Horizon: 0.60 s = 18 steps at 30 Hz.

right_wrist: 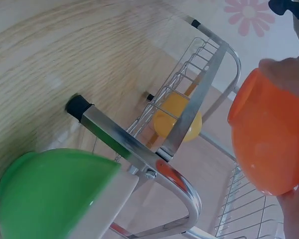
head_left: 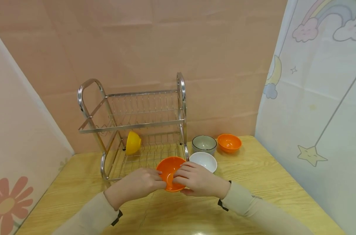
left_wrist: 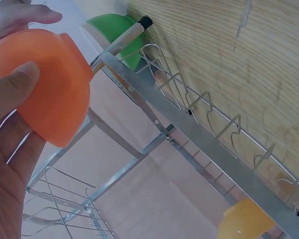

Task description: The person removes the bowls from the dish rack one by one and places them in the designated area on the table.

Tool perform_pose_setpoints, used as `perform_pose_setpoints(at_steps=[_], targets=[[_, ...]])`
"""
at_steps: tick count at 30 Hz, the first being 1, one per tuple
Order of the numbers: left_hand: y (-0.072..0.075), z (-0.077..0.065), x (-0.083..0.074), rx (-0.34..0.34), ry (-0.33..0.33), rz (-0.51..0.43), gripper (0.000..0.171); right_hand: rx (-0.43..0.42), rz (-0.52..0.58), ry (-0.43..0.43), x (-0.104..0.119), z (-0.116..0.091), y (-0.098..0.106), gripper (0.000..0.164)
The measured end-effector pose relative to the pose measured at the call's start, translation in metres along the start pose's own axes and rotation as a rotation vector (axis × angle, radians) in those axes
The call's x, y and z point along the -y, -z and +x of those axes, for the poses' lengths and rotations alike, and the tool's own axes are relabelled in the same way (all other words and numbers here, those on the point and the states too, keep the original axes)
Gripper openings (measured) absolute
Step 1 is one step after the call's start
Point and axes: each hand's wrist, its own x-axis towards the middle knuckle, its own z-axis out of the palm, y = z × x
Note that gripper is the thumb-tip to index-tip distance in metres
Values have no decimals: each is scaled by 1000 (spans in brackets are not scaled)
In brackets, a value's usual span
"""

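An orange bowl (head_left: 167, 165) is held up between both hands in front of the dish rack, its inside facing the head camera. My left hand (head_left: 142, 182) grips its left side; in the left wrist view the thumb (left_wrist: 27, 75) presses on the bowl's outer wall. From the other side my right hand (head_left: 200, 179) grips the bowl, its fingers reaching over the rim to the inside and the thumb below. Just behind the right hand stands a bowl (head_left: 203, 160), white inside and green outside (right_wrist: 55, 194), partly covered by that hand.
The two-tier metal dish rack (head_left: 131, 126) stands at the back left. A yellow bowl (head_left: 133, 143) sits on edge at the left of its lower tier. Right of the rack, on the wooden table (head_left: 272, 195), are a grey bowl (head_left: 203, 143) with a dark rim and a second orange bowl (head_left: 229, 143).
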Motion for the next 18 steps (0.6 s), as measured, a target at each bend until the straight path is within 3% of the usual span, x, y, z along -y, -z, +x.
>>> perform_pose_setpoints(at_steps=[18], targets=[[-5, 1, -4, -5, 4, 3, 7, 27, -57, 40, -1, -3, -5, 23]])
